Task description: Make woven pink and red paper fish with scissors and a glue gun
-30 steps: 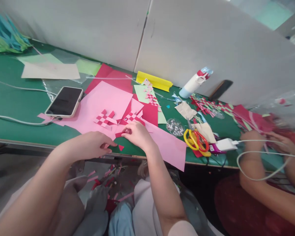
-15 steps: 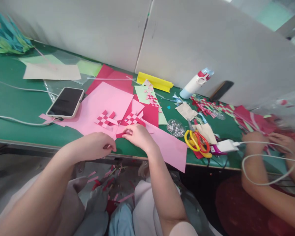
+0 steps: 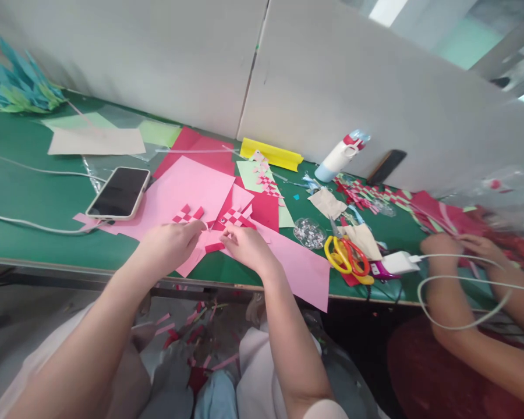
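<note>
My left hand (image 3: 174, 247) lies over the near side of a pink-and-red checkered woven paper piece (image 3: 187, 214), thumb and fingers drawn together. What its fingertips hold, if anything, is too small to tell. Close by, my right hand (image 3: 247, 249) has thumb and forefinger in a pinch just below a checkered paper fish (image 3: 236, 217) with a small eye; anything in that pinch is hidden. A short red paper strip (image 3: 214, 247) rests beside the right fingertips. Beneath these lie pink paper sheets (image 3: 201, 174).
A phone (image 3: 120, 193) with white cables lies left. To the right are a dish of small eyes (image 3: 310, 233), scissors (image 3: 348, 254), a white charger (image 3: 399, 262) and a bottle (image 3: 338, 156). Another person's hands (image 3: 475, 244) work at far right. Paper scraps litter the floor.
My left hand has moved up and forward onto the near side of the left woven piece. My right hand stays near the fish, slightly away from the red strip. The view has shifted slightly.
</note>
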Demonstrator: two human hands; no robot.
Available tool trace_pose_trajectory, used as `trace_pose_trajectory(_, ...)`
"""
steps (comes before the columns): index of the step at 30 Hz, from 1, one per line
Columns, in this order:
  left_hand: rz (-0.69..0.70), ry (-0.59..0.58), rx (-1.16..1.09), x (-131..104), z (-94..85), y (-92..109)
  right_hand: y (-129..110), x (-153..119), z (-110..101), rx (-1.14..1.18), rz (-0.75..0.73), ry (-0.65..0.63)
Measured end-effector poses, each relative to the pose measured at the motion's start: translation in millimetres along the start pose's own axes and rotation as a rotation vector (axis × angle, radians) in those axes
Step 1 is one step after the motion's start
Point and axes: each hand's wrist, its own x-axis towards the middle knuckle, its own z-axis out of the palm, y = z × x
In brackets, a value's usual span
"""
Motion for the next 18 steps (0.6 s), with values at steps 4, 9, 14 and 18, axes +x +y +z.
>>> trace_pose_trajectory(4,0.017,0.008,0.015,2,-1.1,-1,-1,0,1,0.005,-0.013,-0.007)
trace_pose_trajectory(9,0.043,0.023,0.024,3,-2.4,0,-5,-3,-7,-0.015,0.004,0.031)
trace_pose_trajectory(14,0.079,0.02,0.033,5,-3.0,6,23,-20,-37,-0.075,0.207,0.23)
trace_pose_trajectory(18,0.13,0.038,0.066,8,4.7,9,59,-48,-65,-0.216,0.402,0.375)
